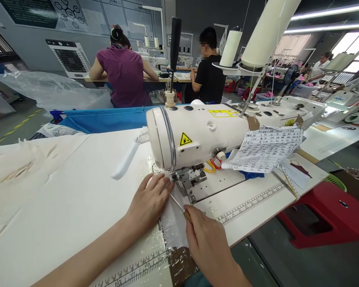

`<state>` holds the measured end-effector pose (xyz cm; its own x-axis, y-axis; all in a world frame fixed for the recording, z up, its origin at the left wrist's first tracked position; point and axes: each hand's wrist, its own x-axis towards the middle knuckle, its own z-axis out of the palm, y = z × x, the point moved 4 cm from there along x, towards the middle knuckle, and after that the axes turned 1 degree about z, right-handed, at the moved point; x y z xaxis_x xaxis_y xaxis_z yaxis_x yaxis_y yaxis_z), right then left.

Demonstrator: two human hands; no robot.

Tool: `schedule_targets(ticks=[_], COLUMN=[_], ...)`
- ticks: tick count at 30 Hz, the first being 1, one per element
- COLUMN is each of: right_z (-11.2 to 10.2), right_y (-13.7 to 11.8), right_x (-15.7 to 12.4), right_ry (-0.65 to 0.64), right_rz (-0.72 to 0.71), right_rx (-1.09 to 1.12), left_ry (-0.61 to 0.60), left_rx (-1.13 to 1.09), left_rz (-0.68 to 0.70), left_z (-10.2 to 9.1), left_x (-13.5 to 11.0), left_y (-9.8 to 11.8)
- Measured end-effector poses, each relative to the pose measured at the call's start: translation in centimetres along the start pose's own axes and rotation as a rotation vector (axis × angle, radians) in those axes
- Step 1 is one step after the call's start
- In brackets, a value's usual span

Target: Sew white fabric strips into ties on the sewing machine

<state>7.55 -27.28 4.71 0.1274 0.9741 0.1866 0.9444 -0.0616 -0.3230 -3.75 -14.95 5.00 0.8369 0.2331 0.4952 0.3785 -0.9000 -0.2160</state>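
My left hand [148,201] lies flat, fingers together, on a strip of white fabric [173,223] just left of the presser foot [176,179] of a white sewing machine [203,133]. My right hand [208,243] is closed on a thin metal tool with a wooden handle [179,206], whose tip points toward the needle area. The fabric runs from under the foot toward me across the white table [66,199].
A paper sheet of handwritten figures [266,147] hangs on the machine's right side. Thread cones [266,32] stand above it. A red stool [332,215] sits low at the right. A blue bin [104,117] is behind the table. Two people sit at machines farther back.
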Motion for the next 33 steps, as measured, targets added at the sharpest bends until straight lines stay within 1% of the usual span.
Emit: schedule_targets(ticks=[3, 5, 7, 10, 13, 15, 17, 20, 23, 26, 29, 33], right_z=[0.1, 0.0, -0.1, -0.3, -0.5, -0.7, -0.9, -1.0, -0.9, -0.6, -0.5, -0.4], right_y=[0.1, 0.0, -0.1, -0.2, 0.2, 1.0, 2.1, 3.8, 4.9, 5.2, 5.3, 5.2], right_x=[-0.3, -0.4, -0.6, -0.8, -1.4, -2.0, -2.4, -2.9, -3.2, -3.3, -3.4, -3.4], right_ry=[0.024, 0.044, 0.066, 0.096, 0.121, 0.154, 0.155, 0.091, 0.04, 0.025, 0.048, 0.045], right_rz=[0.004, 0.0, -0.006, -0.032, -0.075, -0.077, -0.036, 0.086, 0.21, 0.287, 0.323, 0.382], right_rx=[0.062, 0.088, 0.104, 0.123, 0.165, 0.216, 0.292, 0.44, 0.608, 0.735, 0.776, 0.827], left_ry=[0.016, 0.029, 0.022, 0.0, -0.022, -0.032, -0.025, -0.028, -0.043, -0.075, -0.104, -0.083], left_rx=[-0.022, -0.091, -0.147, -0.162, -0.161, -0.162, -0.16, -0.157, -0.138, -0.115, -0.12, -0.143], left_rz=[-0.035, -0.06, -0.054, -0.042, -0.075, -0.084, -0.077, -0.077, -0.075, -0.046, -0.044, -0.068], left_z=[-0.1, -0.2, -0.5, -0.8, -0.7, -0.4, -0.3, -0.3, -0.4, -0.4, -0.4, -0.5], left_x=[-0.2, -0.3, -0.4, -0.4, -0.6, -0.7, -0.8, -0.8, -0.8, -0.8, -0.9, -1.0], left_y=[0.0, 0.7, 1.6, 2.6, 2.6, 2.5, 2.5, 2.8, 3.2, 3.4, 3.4, 3.5])
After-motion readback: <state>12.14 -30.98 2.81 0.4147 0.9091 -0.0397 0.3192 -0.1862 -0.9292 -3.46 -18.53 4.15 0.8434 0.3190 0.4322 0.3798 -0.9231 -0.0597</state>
